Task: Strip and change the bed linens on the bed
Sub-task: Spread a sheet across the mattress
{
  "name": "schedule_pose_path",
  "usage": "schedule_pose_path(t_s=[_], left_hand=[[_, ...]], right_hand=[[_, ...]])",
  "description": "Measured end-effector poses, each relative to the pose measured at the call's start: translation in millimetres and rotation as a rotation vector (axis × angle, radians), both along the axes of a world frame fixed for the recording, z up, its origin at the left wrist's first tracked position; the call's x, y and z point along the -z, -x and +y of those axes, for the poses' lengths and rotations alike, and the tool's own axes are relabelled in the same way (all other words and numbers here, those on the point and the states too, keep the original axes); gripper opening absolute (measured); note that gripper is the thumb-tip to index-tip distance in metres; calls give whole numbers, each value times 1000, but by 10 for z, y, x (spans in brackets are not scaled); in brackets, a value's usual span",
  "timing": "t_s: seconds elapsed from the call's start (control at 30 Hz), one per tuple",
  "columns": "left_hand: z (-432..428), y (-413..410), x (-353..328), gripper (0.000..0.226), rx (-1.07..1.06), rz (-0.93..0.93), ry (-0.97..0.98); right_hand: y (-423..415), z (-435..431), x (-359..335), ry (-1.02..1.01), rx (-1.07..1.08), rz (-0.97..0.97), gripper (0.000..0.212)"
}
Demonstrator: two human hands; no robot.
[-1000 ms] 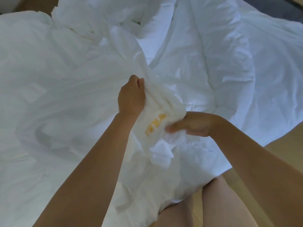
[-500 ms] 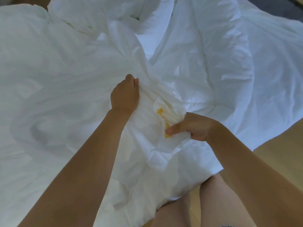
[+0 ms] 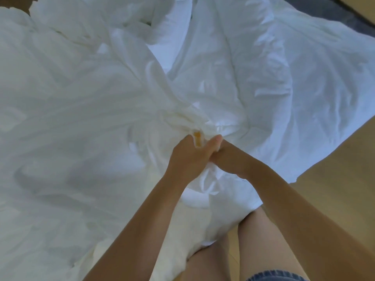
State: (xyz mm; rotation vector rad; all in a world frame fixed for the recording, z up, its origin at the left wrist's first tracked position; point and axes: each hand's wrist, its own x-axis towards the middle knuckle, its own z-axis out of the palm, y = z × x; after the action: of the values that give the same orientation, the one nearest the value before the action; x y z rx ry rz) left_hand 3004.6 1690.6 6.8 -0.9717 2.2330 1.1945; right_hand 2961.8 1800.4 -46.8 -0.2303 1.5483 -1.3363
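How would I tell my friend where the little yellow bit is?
Look at the big heap of rumpled white bedding that fills most of the picture. Near its middle the left hand and right hand meet, bunching the cloth. The yellow tag pokes up between them, the only coloured spot on all that white.

We count two hands, the left hand (image 3: pixel 186 157) and the right hand (image 3: pixel 230 159), each on one bare forearm, and below them two bare legs (image 3: pixel 267 250) with one strip of denim hem (image 3: pixel 278 277). We find a single yellow tag (image 3: pixel 197 138) on the white linen (image 3: pixel 81 118), which lies in so many rumpled folds that we cannot tell how many separate pieces there are. We also count one stretch of wooden floor (image 3: pixel 334 179) and one dark strip (image 3: pixel 349 15) at the far top corner
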Motion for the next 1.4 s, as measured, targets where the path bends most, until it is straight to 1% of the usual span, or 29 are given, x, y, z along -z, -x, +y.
schedule_pose_path(t_s=[0.03,0.07,0.13,0.17,0.2,0.23,0.3,0.37,0.4,0.43,0.5,0.57,0.63,0.67,0.73,0.77,0.8,0.83,0.87,0.9,0.93,0.97,1.0,1.03,1.07,1.2,1.3,1.33,1.4], left_hand=[[22,33,24,45,17,-29,25],[42,52,46,49,72,-49,117],[76,86,60,57,233,-27,470],[92,105,44,57,270,1,597],[109,127,22,57,271,-2,625],[126,148,18,57,265,-28,591],[166,177,20,56,253,-78,448],[172,204,25,51,180,-76,278],[163,221,43,46,138,-71,218],[154,237,79,40,108,-68,182],[144,264,179,24,34,-70,139],[161,293,269,11,-82,-61,69],[210,314,327,6,-154,-69,-7],[247,331,348,6,-164,-75,-42],[323,357,389,11,-181,-76,-92],[345,366,411,18,-192,-72,-105],[364,372,430,22,-202,-68,-118],[372,368,447,24,-209,-65,-131],[374,359,452,24,-216,-59,-144],[368,342,456,23,-222,-51,-160],[361,323,449,22,-227,-42,-174],[352,306,453,20,-228,-37,-181],[350,289,451,19,-227,-29,-184],[355,275,457,16,-225,-22,-180],[367,266,461,13,-227,-13,-171],[425,239,450,6,-271,44,-135],[430,186,347,10,-269,89,-87],[411,152,287,16,-226,118,-20],[305,44,137,23,-75,173,228]], right_hand=[[-49,-38,16,-80,-6,92,20],[-104,-79,24,-152,14,160,22],[-207,-125,43,-247,155,257,17],[-246,-140,49,-273,247,272,13],[-277,-153,52,-307,310,289,14],[-297,-165,56,-346,328,319,18],[-322,-184,93,-416,279,382,24],[-349,-194,125,-444,226,386,18],[-375,-186,125,-416,223,363,9],[-410,-165,117,-369,235,335,6],[-507,-87,102,-250,264,307,29],[-566,34,89,-187,285,316,35],[-567,182,121,-128,344,258,29],[-542,271,147,-115,411,205,23],[-466,481,255,-202,624,166,12],[-413,605,335,-321,728,200,10],[-347,744,426,-480,800,254,12],[-273,889,518,-647,825,298,25],[-205,1026,603,-787,824,301,43],[-148,1141,679,-886,813,249,63],[-106,1220,747,-938,793,161,82],[-73,1253,804,-932,778,51,97],[-50,1239,840,-877,773,-54,104],[-24,1186,848,-803,769,-124,104],[14,1110,832,-743,763,-145,98],[233,714,631,-585,757,-6,59],[313,353,363,-403,738,3,39],[316,237,263,-362,694,21,34],[296,-1,50,-289,587,74,29]])
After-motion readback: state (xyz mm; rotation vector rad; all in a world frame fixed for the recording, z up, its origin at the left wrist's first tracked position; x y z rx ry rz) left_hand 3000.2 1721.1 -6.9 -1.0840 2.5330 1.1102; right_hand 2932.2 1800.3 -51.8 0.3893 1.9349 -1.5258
